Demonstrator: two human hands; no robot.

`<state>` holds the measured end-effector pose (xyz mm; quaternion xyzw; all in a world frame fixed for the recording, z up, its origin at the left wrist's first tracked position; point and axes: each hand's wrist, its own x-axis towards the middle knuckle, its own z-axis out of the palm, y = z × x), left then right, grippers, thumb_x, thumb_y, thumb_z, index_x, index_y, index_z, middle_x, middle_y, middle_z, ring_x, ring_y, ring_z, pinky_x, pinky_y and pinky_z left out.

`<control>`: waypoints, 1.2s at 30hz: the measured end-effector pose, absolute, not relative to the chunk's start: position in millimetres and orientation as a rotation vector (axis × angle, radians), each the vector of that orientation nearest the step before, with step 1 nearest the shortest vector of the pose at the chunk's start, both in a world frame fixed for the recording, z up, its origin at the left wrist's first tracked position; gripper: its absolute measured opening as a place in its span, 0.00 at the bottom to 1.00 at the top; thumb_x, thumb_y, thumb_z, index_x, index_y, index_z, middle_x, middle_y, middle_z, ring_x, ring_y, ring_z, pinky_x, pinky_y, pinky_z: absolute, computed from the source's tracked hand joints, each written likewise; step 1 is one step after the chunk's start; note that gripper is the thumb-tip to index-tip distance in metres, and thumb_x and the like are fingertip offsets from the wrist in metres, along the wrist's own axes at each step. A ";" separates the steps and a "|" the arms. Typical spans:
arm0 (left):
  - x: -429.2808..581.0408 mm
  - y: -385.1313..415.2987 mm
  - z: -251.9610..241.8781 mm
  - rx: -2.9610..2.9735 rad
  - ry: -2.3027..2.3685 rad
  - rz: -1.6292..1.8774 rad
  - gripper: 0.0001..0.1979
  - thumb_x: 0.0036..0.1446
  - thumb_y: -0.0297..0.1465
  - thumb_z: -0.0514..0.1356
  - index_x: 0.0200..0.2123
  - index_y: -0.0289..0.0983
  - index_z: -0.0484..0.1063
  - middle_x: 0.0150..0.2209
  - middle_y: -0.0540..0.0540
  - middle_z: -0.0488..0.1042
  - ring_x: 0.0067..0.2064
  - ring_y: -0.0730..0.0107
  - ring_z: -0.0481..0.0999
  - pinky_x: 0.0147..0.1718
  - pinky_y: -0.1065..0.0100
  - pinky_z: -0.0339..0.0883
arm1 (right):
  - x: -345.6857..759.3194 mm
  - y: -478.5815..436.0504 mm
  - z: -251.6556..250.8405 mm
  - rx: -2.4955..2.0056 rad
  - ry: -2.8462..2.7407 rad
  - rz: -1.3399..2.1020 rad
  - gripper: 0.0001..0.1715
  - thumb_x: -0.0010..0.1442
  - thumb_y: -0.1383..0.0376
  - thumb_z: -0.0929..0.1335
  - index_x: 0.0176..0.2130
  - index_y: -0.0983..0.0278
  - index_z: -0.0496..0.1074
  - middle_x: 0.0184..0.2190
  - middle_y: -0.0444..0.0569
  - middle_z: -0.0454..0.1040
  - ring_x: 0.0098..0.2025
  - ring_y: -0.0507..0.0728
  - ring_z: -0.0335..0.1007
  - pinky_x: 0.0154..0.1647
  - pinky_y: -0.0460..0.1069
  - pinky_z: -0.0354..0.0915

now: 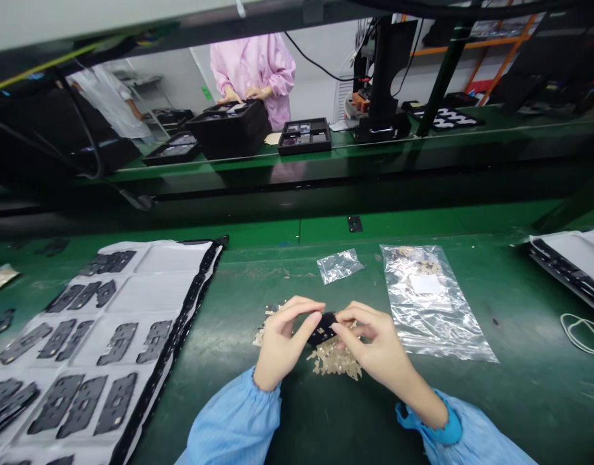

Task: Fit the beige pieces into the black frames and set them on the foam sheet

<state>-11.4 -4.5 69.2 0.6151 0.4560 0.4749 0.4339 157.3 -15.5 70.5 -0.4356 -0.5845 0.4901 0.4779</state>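
Observation:
Between my two hands is a small flat black plate [322, 330] with cut-outs, held just above the bench. My left hand [287, 332] pinches its left edge with thumb and fingertips. On the other side, my right hand [369, 336] has thumb and forefinger closed at the plate's right edge; whether a tiny piece is also between them is hidden. Directly below lies a heap of small tan cut pieces [336, 361] on the green bench. More small pieces [262, 332], tan and dark, lie partly behind my left hand.
At left, a white compartmented tray [168, 261] carries several black plates [117, 342]. A clear bag [437, 316] of tan pieces, a small clear bag [339, 266] and a rubber band [583, 333] lie on the bench. Across the shelf, a person in pink [255, 71] handles black trays [231, 132].

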 end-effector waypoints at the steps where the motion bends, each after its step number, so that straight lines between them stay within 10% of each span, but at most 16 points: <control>1: -11.1 -4.0 68.9 1.505 1.125 1.170 0.07 0.56 0.30 0.60 0.35 0.36 0.77 0.34 0.43 0.76 0.38 0.65 0.74 0.38 0.66 0.69 | 157.4 -15.7 71.1 -1.061 -1.415 1.219 0.06 0.57 0.65 0.68 0.30 0.66 0.72 0.27 0.44 0.64 0.24 0.50 0.67 0.24 0.45 0.75; 36: -12.0 -10.7 81.7 1.814 1.090 1.150 0.06 0.53 0.23 0.60 0.34 0.36 0.75 0.32 0.44 0.74 0.36 0.66 0.73 0.35 0.65 0.67 | 169.7 -18.2 74.2 -0.966 -2.127 0.327 0.16 0.61 0.76 0.57 0.40 0.65 0.69 0.31 0.51 0.69 0.32 0.56 0.67 0.31 0.50 0.67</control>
